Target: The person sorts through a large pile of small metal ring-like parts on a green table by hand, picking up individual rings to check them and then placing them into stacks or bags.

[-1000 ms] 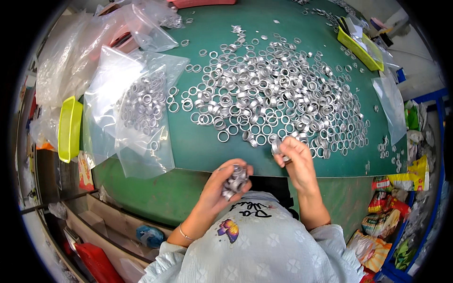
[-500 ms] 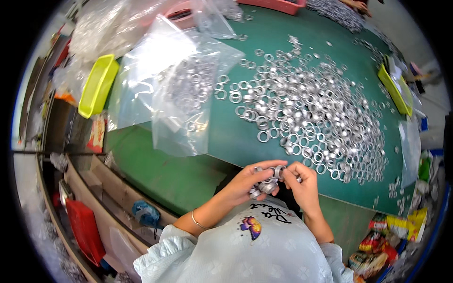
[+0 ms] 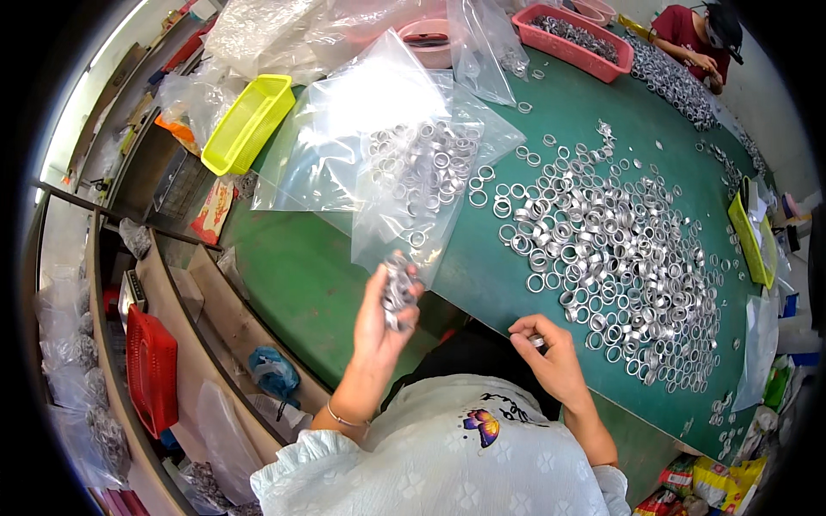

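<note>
My left hand [image 3: 372, 322] is raised off the table's near edge, its fingers curled round a handful of metal rings [image 3: 397, 292]; some blur covers them. Close by lies a clear plastic bag [image 3: 305, 168] with loose silver rings inside it. At the table edge, my right hand [image 3: 555, 357] has its fingers bent round a single metal ring [image 3: 538, 340]. Beyond that hand spreads a large heap of silver rings [image 3: 619, 258] on the green table [image 3: 482, 288], loose single rings scattered along its rim.
A yellow-green basket [image 3: 245, 129] stands left of the bag, and a pink basket of rings [image 3: 575, 45] at the back. Another person [image 3: 684, 39] works at the far right beside more rings. Shelving with a red basket [image 3: 151, 370] lines my left. A yellow-green tray [image 3: 750, 241] sits at the right edge.
My hands have parted. The left has moved left and up toward the plastic bag with the handful of rings, while the right stays near the table edge. The view has tilted and shifted.
</note>
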Demonstrator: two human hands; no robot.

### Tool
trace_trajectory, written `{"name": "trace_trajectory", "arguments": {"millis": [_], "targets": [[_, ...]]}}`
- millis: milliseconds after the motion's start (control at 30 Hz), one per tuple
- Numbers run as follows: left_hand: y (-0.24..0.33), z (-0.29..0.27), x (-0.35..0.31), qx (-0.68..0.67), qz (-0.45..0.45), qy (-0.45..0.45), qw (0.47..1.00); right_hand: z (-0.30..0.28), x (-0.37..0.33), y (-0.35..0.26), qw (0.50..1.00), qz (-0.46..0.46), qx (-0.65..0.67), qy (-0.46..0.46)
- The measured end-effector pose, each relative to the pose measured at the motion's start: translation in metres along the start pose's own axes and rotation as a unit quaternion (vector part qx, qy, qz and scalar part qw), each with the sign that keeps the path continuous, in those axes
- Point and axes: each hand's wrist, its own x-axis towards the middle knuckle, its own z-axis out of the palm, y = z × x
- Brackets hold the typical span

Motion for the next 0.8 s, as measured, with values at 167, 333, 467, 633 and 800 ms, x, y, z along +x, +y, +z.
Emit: {"name": "trace_trajectory", "arguments": {"millis": [167, 333, 467, 633, 800], "targets": [[0.022, 0.031, 0.031, 0.123, 0.095, 0.033, 0.987, 0.007, -0.002, 0.006, 0.988, 0.045, 0.128, -0.073], [0.041, 0.044, 0.069, 0.159, 0.087, 0.058, 0.982, 0.001, -0.008, 0.005, 0.971, 0.070, 0.205, -0.103], [0.050, 0.050, 0.104, 0.025, 0.061, 0.073, 0.995, 0.008, -0.006, 0.001, 0.961, 0.107, 0.230, -0.111], [0.053, 0.090, 0.113, 0.202, 0.117, 0.040, 0.972, 0.002, -0.008, 0.013, 0.947, 0.085, 0.296, -0.086], [0.030, 0.097, 0.086, 0.364, 0.119, -0.035, 0.923, -0.009, -0.002, 0.016, 0.910, 0.036, 0.409, -0.065]]}}
